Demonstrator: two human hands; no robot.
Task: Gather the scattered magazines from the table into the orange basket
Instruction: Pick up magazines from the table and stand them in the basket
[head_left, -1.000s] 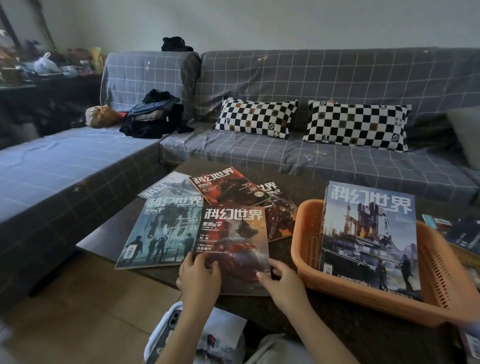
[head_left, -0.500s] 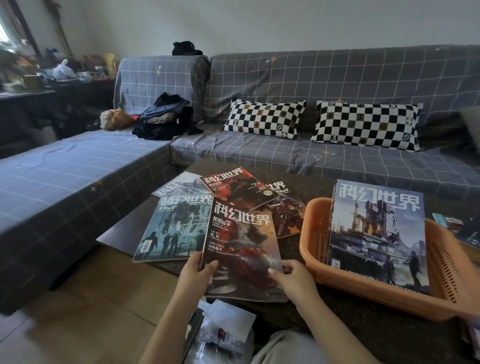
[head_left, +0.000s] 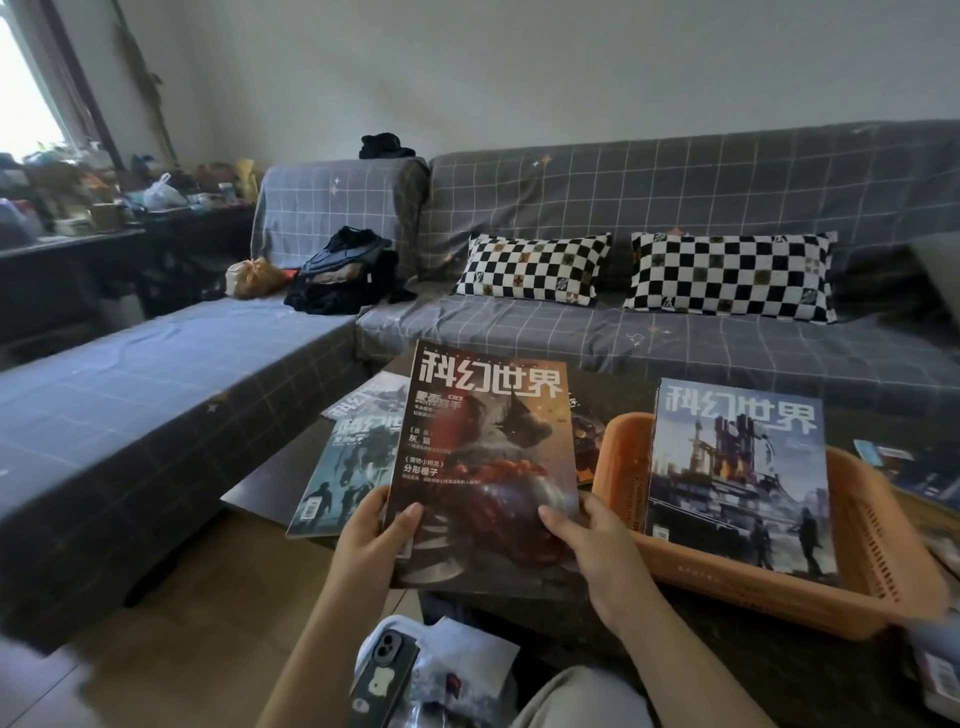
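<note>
Head view: both forearms reach forward, the left hand (head_left: 375, 535) and right hand (head_left: 592, 540) gripping the red-covered magazine (head_left: 488, 467) by its lower corners, thumbs on the cover, tilted up above the counter (head_left: 727, 670), just left of the orange basket (head_left: 878, 561).

In front of me a grey sofa (head_left: 675, 208) in a thin white grid-pattern cover runs along a plain pale wall (head_left: 519, 67), and its chaise section (head_left: 156, 384) reaches toward me on my left. Two black-and-white checkered cushions (head_left: 535, 267) lean side by side against the backrest. A heap of dark clothes (head_left: 343, 273) sits in the sofa's corner, and another dark bundle (head_left: 387, 145) lies on top of the backrest. At far left, daylight pours through a window (head_left: 26, 98) above a dark, cluttered sideboard (head_left: 104, 228). Below me the floor (head_left: 182, 639) is tan tile.
</note>
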